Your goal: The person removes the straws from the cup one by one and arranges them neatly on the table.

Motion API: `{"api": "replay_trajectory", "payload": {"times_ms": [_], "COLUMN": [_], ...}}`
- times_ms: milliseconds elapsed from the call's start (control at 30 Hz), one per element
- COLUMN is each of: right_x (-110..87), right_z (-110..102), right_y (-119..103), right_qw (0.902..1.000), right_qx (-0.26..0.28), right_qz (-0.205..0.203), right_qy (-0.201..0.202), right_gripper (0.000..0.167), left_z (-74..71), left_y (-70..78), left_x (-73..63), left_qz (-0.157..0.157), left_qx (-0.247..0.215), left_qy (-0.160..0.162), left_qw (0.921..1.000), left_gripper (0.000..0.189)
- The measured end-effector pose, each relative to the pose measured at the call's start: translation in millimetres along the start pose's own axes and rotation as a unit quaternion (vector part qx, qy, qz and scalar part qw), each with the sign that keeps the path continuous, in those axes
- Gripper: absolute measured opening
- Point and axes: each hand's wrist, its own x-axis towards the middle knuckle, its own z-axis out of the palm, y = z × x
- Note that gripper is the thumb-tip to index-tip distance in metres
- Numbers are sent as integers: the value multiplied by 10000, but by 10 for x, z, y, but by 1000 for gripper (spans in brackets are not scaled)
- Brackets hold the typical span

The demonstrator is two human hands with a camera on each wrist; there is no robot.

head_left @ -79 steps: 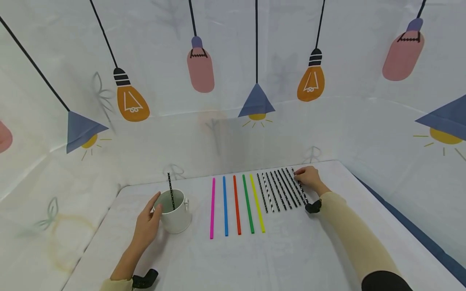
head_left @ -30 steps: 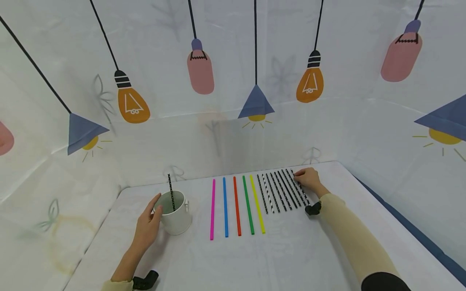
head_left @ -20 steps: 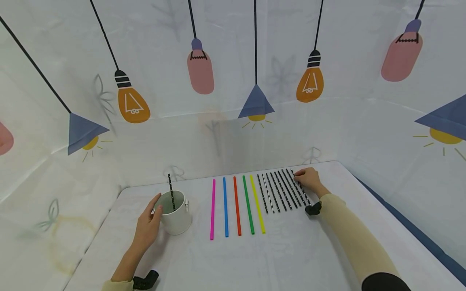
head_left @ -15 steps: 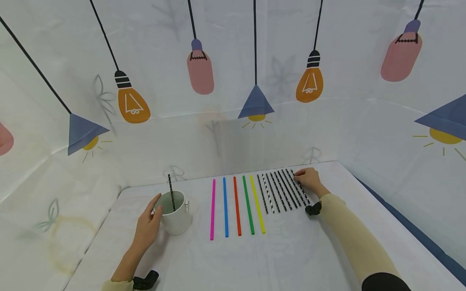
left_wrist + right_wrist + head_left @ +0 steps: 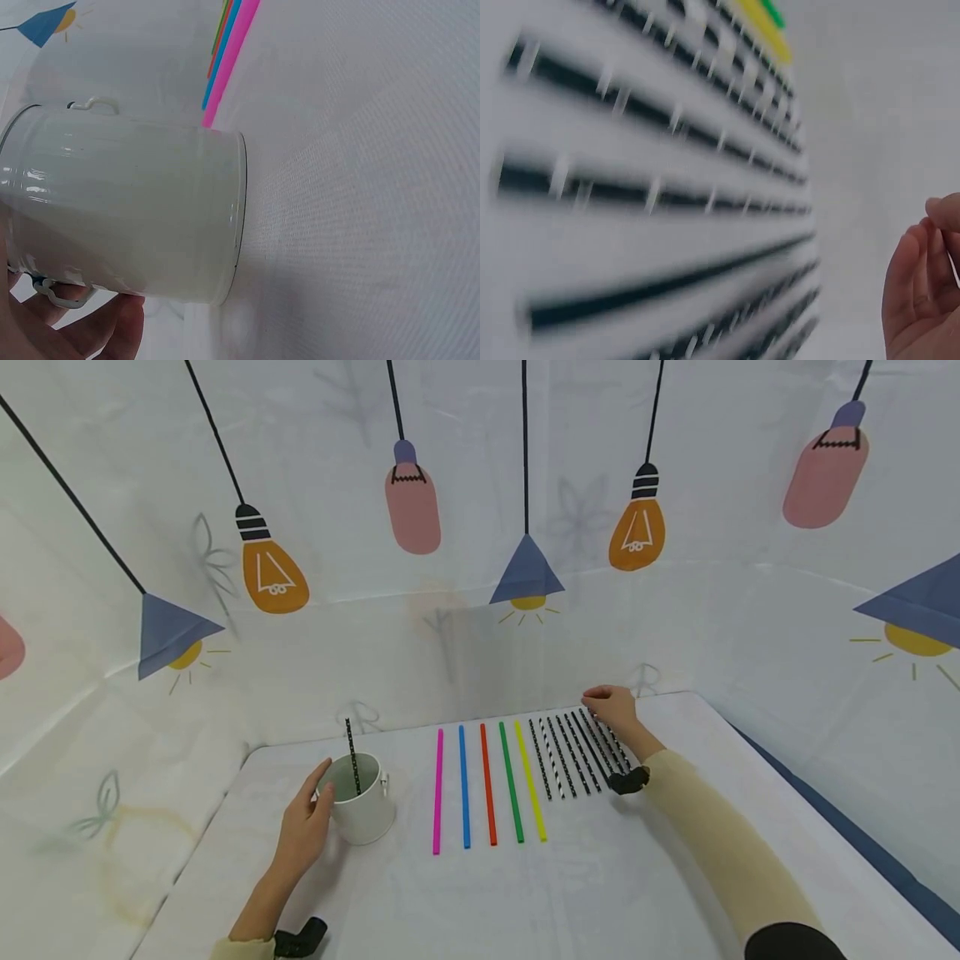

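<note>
My left hand (image 5: 300, 831) grips the small white bucket (image 5: 363, 818) from its left side, thumb and fingers near the rim. In the left wrist view, my fingertips (image 5: 124, 319) curl against the bucket's wall beside a small looped ear. A black dotted straw (image 5: 352, 747) leans upright inside the bucket. At the far right, my right hand (image 5: 615, 710) hovers over the top ends of a row of black patterned straws (image 5: 567, 752). Its thumb and fingertips come close together with nothing visible between them. The hand and its wrist strap partly hide the rightmost straws.
Pink (image 5: 438, 793), blue (image 5: 464, 789), red (image 5: 488, 785), green (image 5: 512, 782) and yellow (image 5: 530, 781) straws lie side by side between bucket and black row. A white sheet (image 5: 465, 652) printed with lamps rises behind the white table (image 5: 480, 902).
My right hand has left the rightmost black straw and moved up and to the left across the row's top ends. My left hand and the bucket stay put.
</note>
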Motion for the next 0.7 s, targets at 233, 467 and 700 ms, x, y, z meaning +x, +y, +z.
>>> {"api": "replay_trajectory", "payload": {"times_ms": [233, 467, 700], "right_x": [-66, -172, -320], "right_z": [476, 1000, 1533], "right_y": [-561, -1080, -1535], "right_qw": [9970, 9863, 9768], "right_qx": [402, 1105, 1367], "right_qz": [-553, -792, -774], "right_qy": [-353, -936, -1458], "right_gripper": [26, 23, 24], "left_z": [-13, -17, -15], "left_y": [2, 25, 38], "left_x": [11, 9, -8], "left_qz": [41, -22, -28], "left_qx": [31, 52, 4], "left_qy": [10, -14, -46], "left_qw": [10000, 10000, 10000], "left_gripper": [49, 49, 49]}}
